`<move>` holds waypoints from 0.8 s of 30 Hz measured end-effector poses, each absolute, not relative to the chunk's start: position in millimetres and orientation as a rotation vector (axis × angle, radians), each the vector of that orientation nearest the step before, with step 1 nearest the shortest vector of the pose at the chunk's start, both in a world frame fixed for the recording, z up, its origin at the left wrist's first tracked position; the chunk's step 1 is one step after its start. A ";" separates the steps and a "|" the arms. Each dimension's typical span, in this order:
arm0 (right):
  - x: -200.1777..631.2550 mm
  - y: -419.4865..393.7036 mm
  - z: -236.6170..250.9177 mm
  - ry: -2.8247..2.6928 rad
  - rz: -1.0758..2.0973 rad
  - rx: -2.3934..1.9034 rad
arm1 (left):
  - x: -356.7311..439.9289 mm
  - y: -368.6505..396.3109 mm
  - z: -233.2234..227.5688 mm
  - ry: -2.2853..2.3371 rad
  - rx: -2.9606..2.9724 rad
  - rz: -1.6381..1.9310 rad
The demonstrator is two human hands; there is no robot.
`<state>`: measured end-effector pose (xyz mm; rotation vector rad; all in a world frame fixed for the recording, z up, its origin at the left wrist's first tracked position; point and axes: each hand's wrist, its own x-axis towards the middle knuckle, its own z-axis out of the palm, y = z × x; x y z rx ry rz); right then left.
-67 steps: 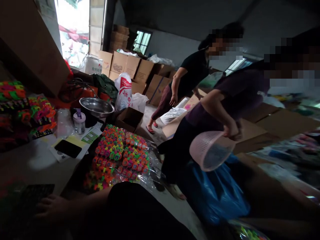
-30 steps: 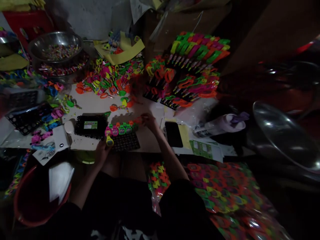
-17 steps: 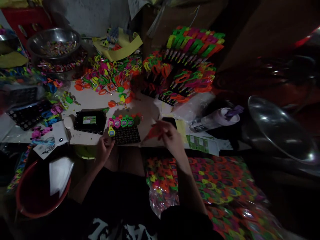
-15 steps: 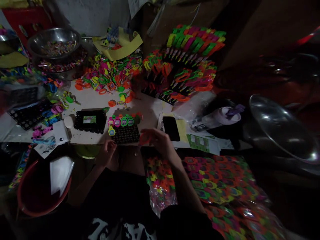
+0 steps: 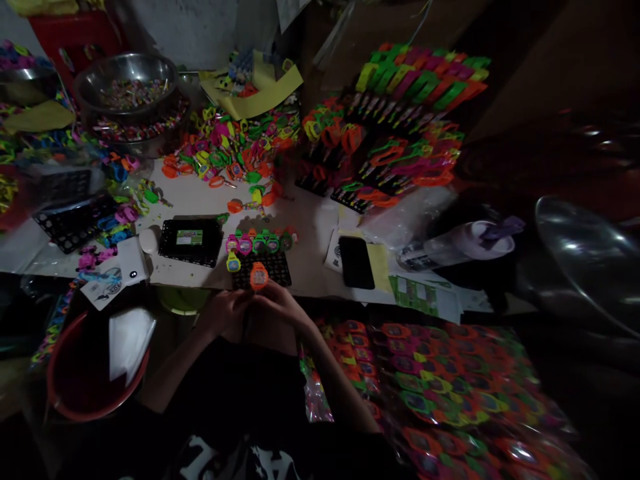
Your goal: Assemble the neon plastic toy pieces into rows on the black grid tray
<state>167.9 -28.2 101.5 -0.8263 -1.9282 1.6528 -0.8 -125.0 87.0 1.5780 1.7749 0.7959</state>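
An orange toy watch [image 5: 259,275] stands face up at the table's front edge, over a black grid tray [image 5: 280,265]. My right hand [image 5: 281,305] is closed on its lower end. Against it, my left hand [image 5: 225,312] is closed too, its fingers meeting at the strap; the fingertips are partly hidden. A yellow toy watch [image 5: 233,262] sits on the tray's left side. Along the tray's far edge runs a row of pink and green toy watches [image 5: 259,243].
Stacked black trays [image 5: 191,241] lie to the left, a phone [image 5: 357,262] and a tumbler [image 5: 450,245] to the right. Piled toy watches [image 5: 230,150] and a steel bowl [image 5: 127,83] are behind. Bagged watches [image 5: 435,373] and a red bucket [image 5: 57,393] flank my lap.
My right hand has moved left with the orange watch, from beside the tray to in front of it. My left hand has come right to meet it. The view has shifted slightly.
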 end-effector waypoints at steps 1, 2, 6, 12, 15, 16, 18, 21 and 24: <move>166.9 -29.4 94.7 -1.971 1.620 -0.828 | -2.5 -124.8 83.0 1.805 1.648 0.798; 165.0 -29.5 87.6 -1.991 1.579 -0.844 | -4.0 -124.3 78.9 1.825 1.700 0.797; 148.4 -16.3 62.9 -1.904 1.489 -1.045 | -13.1 -115.3 61.9 1.936 1.585 0.900; 109.9 17.8 39.5 -1.934 1.384 -1.177 | -31.9 -85.8 36.6 2.243 1.341 1.140; 98.3 23.0 31.7 -2.017 1.330 -1.260 | -36.1 -74.1 31.9 2.232 1.465 1.061; 96.2 23.4 30.0 -2.038 1.303 -1.290 | -37.1 -71.9 31.6 2.224 1.497 1.039; 93.9 23.7 28.3 -2.077 1.257 -1.320 | -39.2 -69.9 31.5 2.209 1.549 1.031; 92.7 25.4 28.9 -2.151 1.230 -1.331 | -42.5 -70.5 31.7 2.170 1.633 1.053; 92.5 28.0 30.7 -2.238 1.204 -1.345 | -45.0 -71.8 33.5 2.125 1.676 1.054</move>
